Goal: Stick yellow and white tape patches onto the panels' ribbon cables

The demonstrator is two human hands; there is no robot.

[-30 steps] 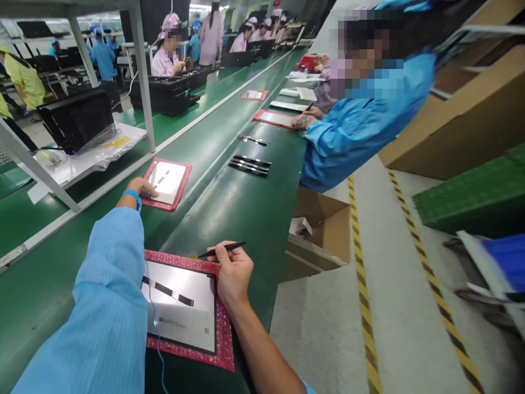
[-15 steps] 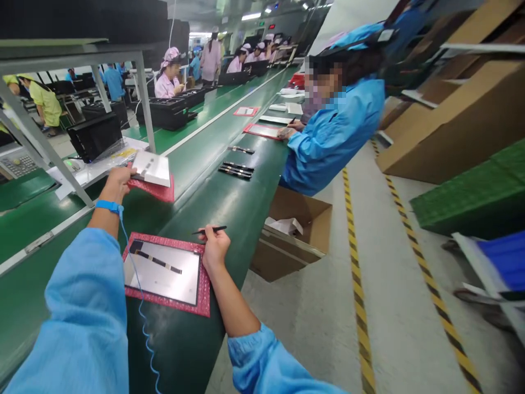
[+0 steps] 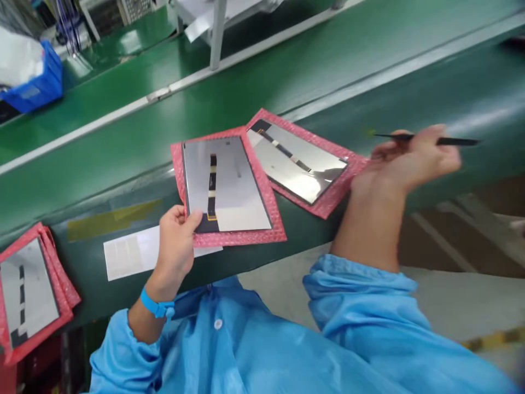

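Observation:
My left hand (image 3: 176,241) is closed on the near left corner of a display panel (image 3: 235,186), thumb on top. The panel lies on a pink bubble-wrap sheet (image 3: 262,236) and has a dark flex cable (image 3: 212,186) along its silver back. Beyond it, to the right, a second display panel (image 3: 305,158) rests on its own pink bubble wrap, partly covered by the first sheet. My right hand (image 3: 414,156) grips black tweezers (image 3: 457,142) above the bench, tip pointing left. A small greenish spot (image 3: 371,132) shows near the tip.
Another panel (image 3: 35,290) on pink wrap lies at the left edge. A white printed sheet (image 3: 131,253) and yellow tape (image 3: 112,219) are on the green bench (image 3: 94,279). A metal rail (image 3: 118,121) runs behind; a blue bin (image 3: 39,87) stands far left.
My view has swung down and left. The left hand has brought its panel and pink wrap close in front of me, overlapping the other wrap. The right hand still holds the tweezers.

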